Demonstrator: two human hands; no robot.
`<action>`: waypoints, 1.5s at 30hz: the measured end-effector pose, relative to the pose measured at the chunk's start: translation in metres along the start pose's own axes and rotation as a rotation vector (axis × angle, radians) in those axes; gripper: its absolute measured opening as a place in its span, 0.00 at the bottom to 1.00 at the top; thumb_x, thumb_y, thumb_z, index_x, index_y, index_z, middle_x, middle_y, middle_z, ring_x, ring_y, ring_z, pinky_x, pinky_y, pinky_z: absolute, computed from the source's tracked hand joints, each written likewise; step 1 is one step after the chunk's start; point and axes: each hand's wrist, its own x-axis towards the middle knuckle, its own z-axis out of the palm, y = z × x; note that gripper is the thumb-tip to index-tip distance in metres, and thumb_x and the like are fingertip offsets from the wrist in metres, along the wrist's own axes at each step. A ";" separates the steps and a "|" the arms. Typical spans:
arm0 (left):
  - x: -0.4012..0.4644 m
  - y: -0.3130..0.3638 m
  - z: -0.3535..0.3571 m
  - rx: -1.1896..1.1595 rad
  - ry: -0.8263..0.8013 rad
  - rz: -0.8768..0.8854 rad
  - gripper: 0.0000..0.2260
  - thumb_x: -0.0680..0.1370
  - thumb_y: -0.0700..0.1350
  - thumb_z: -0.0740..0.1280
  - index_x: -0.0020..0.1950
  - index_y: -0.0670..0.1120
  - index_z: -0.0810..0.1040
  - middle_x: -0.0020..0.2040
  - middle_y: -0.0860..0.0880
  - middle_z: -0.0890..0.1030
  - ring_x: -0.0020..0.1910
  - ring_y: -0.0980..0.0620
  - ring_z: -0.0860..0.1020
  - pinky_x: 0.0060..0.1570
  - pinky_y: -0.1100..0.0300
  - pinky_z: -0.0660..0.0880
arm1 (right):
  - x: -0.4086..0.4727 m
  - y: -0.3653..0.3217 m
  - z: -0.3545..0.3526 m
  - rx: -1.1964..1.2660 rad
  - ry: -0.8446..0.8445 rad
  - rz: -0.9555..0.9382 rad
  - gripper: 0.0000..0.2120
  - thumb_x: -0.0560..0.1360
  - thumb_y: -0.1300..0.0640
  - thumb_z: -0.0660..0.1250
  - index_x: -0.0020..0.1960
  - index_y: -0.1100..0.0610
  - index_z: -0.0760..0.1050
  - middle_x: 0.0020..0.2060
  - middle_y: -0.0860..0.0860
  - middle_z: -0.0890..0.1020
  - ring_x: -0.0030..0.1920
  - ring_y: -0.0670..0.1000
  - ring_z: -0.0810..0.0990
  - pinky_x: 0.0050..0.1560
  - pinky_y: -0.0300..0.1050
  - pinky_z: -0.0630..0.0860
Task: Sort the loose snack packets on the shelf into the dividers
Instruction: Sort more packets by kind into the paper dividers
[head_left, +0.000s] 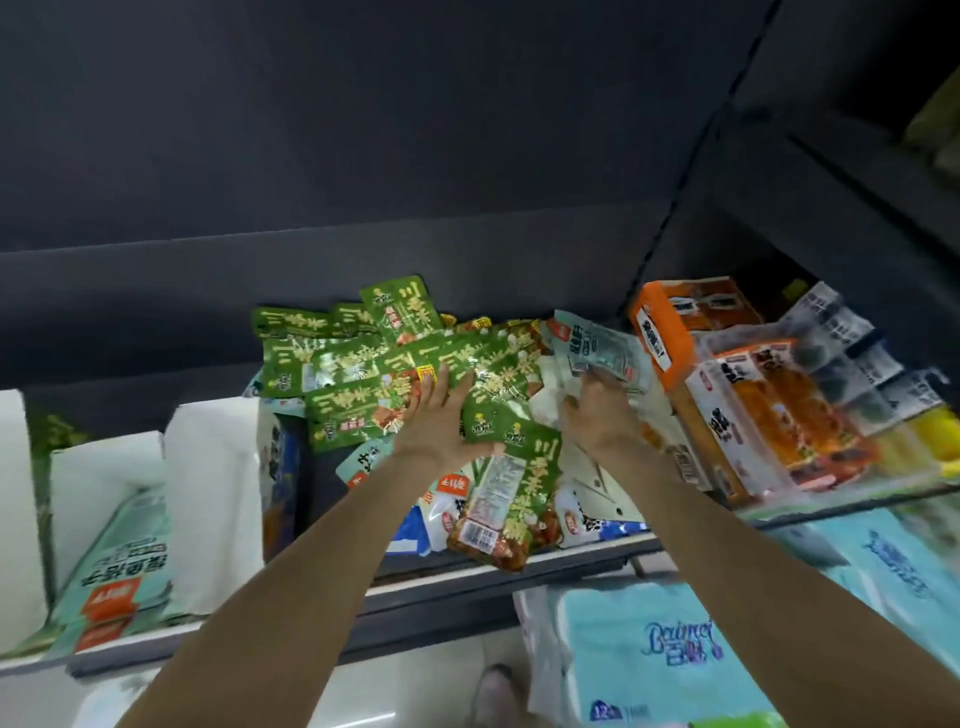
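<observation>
Dark shelf (519, 564), white dividers (213, 499) at left, loose packets heaped mid-shelf.
Left hand (434, 421): fingers straight, pressed flat on the green packets (353, 364); thumb seems to catch the packet below. Right hand (597, 410): reaches into pale packets (597, 348); grip hidden, cannot tell. Judgement: gather one kind only, square the stack, lift low, then slide it into a divider bay. Count: green packets roughly ten, overlap hides some; dividers two in view; orange boxes (660, 332) at least two, at right.
</observation>
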 end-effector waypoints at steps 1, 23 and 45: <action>0.001 -0.001 0.002 -0.005 0.007 0.000 0.46 0.71 0.64 0.67 0.76 0.56 0.39 0.76 0.48 0.35 0.76 0.45 0.38 0.73 0.51 0.40 | 0.003 0.001 0.001 -0.033 0.014 -0.015 0.21 0.78 0.53 0.61 0.65 0.65 0.67 0.65 0.59 0.70 0.65 0.58 0.69 0.61 0.50 0.71; -0.068 -0.004 -0.085 -0.900 0.447 0.126 0.13 0.75 0.46 0.69 0.58 0.45 0.75 0.50 0.52 0.82 0.48 0.55 0.82 0.43 0.62 0.79 | -0.053 -0.095 -0.062 0.842 0.080 -0.481 0.11 0.80 0.62 0.55 0.41 0.63 0.71 0.31 0.49 0.71 0.32 0.45 0.69 0.37 0.45 0.66; -0.326 -0.322 -0.178 -0.528 0.810 -0.016 0.10 0.73 0.44 0.72 0.51 0.45 0.75 0.46 0.47 0.82 0.46 0.44 0.79 0.50 0.44 0.76 | -0.251 -0.397 0.042 0.217 0.027 -0.839 0.06 0.75 0.53 0.67 0.51 0.45 0.78 0.39 0.45 0.79 0.39 0.48 0.79 0.31 0.42 0.72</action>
